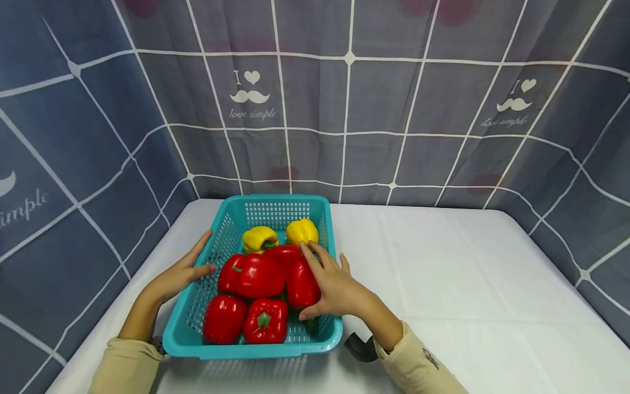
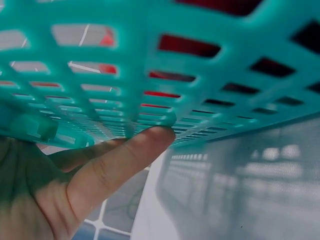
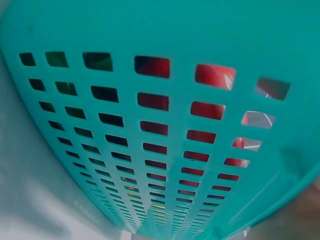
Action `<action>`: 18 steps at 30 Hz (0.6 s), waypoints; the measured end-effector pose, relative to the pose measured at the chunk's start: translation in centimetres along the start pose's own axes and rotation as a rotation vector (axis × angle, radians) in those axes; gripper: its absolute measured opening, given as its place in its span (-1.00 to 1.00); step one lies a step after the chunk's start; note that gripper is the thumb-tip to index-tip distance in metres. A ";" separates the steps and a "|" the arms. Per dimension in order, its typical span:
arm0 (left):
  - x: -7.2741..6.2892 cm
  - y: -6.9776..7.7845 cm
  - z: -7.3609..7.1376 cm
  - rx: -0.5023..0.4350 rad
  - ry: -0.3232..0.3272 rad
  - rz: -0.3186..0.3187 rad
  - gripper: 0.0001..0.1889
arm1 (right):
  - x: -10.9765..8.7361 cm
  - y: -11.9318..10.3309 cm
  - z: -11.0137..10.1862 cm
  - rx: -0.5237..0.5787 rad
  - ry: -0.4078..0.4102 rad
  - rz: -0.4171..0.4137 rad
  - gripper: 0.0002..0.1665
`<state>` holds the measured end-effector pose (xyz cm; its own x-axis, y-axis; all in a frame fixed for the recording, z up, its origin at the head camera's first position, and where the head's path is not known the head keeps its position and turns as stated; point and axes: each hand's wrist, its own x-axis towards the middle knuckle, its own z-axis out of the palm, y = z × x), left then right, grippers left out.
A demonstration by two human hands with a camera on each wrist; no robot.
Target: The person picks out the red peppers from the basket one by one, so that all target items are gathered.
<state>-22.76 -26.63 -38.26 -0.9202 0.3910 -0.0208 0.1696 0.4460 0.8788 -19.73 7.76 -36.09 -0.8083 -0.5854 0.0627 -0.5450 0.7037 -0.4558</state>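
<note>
A teal plastic basket (image 1: 253, 352) holds several red bell peppers and two yellow ones. At its left rim my left hand (image 1: 179, 276) grips the basket, thumb over the edge; a finger (image 2: 122, 167) touches the slotted wall from outside in the left wrist view. My right hand (image 1: 337, 287) holds a red bell pepper (image 1: 301, 284) at the basket's right side, fingers at the far end and thumb at the near end. A yellow bell pepper (image 1: 302, 231) lies just beyond those fingertips. Something green (image 1: 312, 326) shows partly under the right hand. The right wrist view mostly shows basket wall.
Under the basket is a white-covered table (image 1: 467, 273), its surface extending to the right. Grey checked curtains (image 1: 315, 109) stand behind and at both sides. Another yellow bell pepper (image 1: 258, 238) and a stem-up red bell pepper (image 1: 266, 322) lie in the basket.
</note>
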 end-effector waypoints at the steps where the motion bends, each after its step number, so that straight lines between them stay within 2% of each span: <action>1: 0.0 0.1 0.0 -0.002 -0.002 0.000 -0.12 | 0.0 0.0 0.0 -0.003 0.000 0.004 0.45; 10: -0.5 -0.1 -0.1 0.014 0.001 -0.028 -0.12 | 0.3 -0.4 0.3 -0.017 -0.001 0.004 0.32; 18: 0.0 -0.1 -0.2 0.020 -0.011 -0.001 -0.12 | 0.1 -0.2 0.1 -0.051 0.033 -0.015 0.29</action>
<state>-22.82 -26.80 -38.25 -0.9165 0.3991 -0.0274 0.1753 0.4624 0.8692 -19.66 7.57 -36.10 -0.8065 -0.5829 0.0990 -0.5670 0.7149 -0.4092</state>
